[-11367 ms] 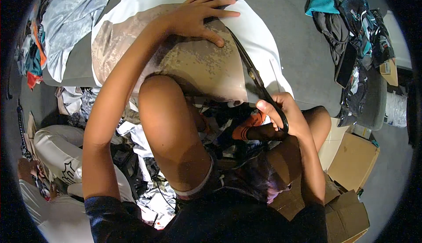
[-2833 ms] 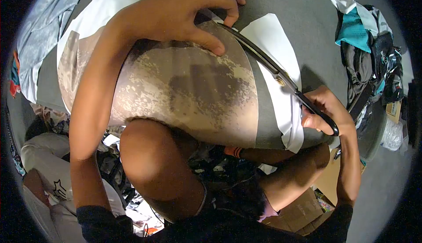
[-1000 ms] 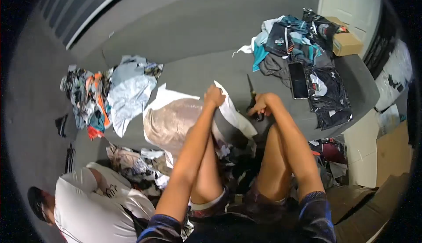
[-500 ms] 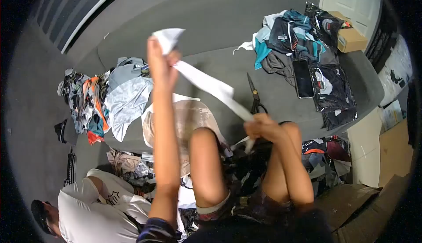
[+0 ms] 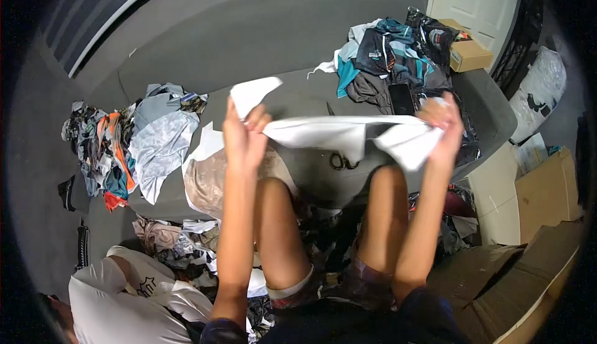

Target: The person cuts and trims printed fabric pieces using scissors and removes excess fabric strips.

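Note:
A long piece of white fabric (image 5: 317,134) is stretched between my two hands above the sofa seat. My left hand (image 5: 245,135) is closed on one end, and a white flap sticks up above its fingers. My right hand (image 5: 443,126) grips the other end, with a wide white corner hanging down beside it. Behind and below the cloth lie black-handled scissors (image 5: 342,161), their blades partly covered by it. Left of my knees, a beige patterned fabric piece (image 5: 208,185) rests on the seat edge, next to a white scrap.
Mixed fabric scraps (image 5: 102,148) and a pale grey cloth (image 5: 165,145) lie on the sofa's left. At right are teal and black garments (image 5: 379,58), a phone (image 5: 402,99) and a small carton (image 5: 471,56). A person in a white shirt (image 5: 124,300) sits lower left; cardboard (image 5: 497,288) stands lower right.
My right hand has risen from near my right knee and moved right, pulling the white fabric nearly level. My left hand has come slightly lower. The whole view has shifted a little.

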Action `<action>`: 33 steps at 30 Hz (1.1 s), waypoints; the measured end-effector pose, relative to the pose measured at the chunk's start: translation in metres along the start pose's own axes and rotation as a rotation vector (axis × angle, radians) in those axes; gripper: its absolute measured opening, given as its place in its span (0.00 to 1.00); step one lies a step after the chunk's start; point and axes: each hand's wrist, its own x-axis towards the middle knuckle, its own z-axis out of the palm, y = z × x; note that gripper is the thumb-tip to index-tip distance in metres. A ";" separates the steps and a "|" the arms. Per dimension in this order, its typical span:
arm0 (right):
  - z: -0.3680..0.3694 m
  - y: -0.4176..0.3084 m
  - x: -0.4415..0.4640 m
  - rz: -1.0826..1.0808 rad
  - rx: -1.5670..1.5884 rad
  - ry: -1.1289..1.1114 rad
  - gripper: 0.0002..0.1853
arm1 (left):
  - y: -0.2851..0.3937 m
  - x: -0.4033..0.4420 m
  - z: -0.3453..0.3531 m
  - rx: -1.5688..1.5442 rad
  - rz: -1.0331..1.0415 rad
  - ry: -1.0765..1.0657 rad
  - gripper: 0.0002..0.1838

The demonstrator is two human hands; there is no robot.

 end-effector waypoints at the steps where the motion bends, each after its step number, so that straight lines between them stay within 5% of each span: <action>1: -0.002 -0.018 -0.004 -0.018 -0.043 -0.048 0.20 | 0.003 0.004 -0.017 -0.086 0.008 -0.125 0.11; 2: -0.002 -0.027 -0.007 -0.039 -0.086 -0.094 0.19 | 0.002 0.008 -0.031 -0.170 0.012 -0.250 0.11; 4: 0.065 0.044 -0.008 -0.108 -0.453 0.416 0.17 | -0.018 -0.019 0.022 -0.001 -0.050 -0.066 0.12; 6: 0.056 0.076 -0.014 -0.242 -0.828 0.178 0.12 | -0.037 -0.031 0.038 0.105 -0.089 0.013 0.13; 7: 0.049 0.073 -0.018 -0.357 -0.994 0.121 0.10 | -0.038 -0.030 0.013 0.293 0.097 0.129 0.15; 9: 0.020 0.011 -0.019 -0.512 -1.231 0.246 0.09 | -0.027 -0.034 -0.025 0.481 0.268 0.262 0.20; 12: -0.027 -0.107 -0.006 -0.525 -1.113 0.599 0.13 | 0.008 -0.026 -0.066 0.914 0.465 0.152 0.18; 14: -0.040 -0.095 -0.013 -0.462 -0.979 0.556 0.14 | -0.012 -0.044 0.007 0.705 0.313 0.214 0.15; 15: -0.027 -0.072 -0.003 -0.416 -0.906 0.655 0.11 | -0.029 -0.035 0.010 0.725 0.416 -0.050 0.14; 16: 0.004 -0.039 0.006 -0.408 -0.820 0.602 0.19 | -0.038 -0.031 0.024 0.447 0.289 -0.199 0.14; 18: 0.038 0.011 0.001 -0.289 -0.764 0.382 0.19 | -0.042 -0.036 0.038 0.318 0.193 -0.336 0.14; 20: 0.053 0.056 -0.009 -0.174 -0.855 0.264 0.22 | -0.060 -0.048 0.061 0.461 0.191 -0.195 0.16; 21: 0.048 0.073 -0.016 -0.149 -0.842 0.165 0.22 | -0.058 -0.057 0.054 0.516 0.078 -0.292 0.15; 22: 0.042 0.089 -0.023 -0.486 -1.205 -0.021 0.16 | -0.056 -0.063 0.043 0.714 0.130 -0.287 0.15; 25: -0.010 -0.007 -0.031 -0.561 -1.455 0.302 0.17 | -0.033 -0.049 -0.049 1.540 0.787 0.120 0.15; 28: -0.050 -0.099 -0.011 -0.607 -1.248 0.700 0.20 | 0.035 -0.012 -0.063 0.859 0.589 0.045 0.19; 30: -0.052 -0.054 0.003 -0.496 -1.124 0.668 0.23 | -0.013 -0.010 -0.006 0.773 0.533 0.210 0.15; 33: 0.005 0.026 0.010 -0.329 -0.877 0.395 0.24 | -0.038 -0.017 0.012 0.628 0.340 -0.131 0.09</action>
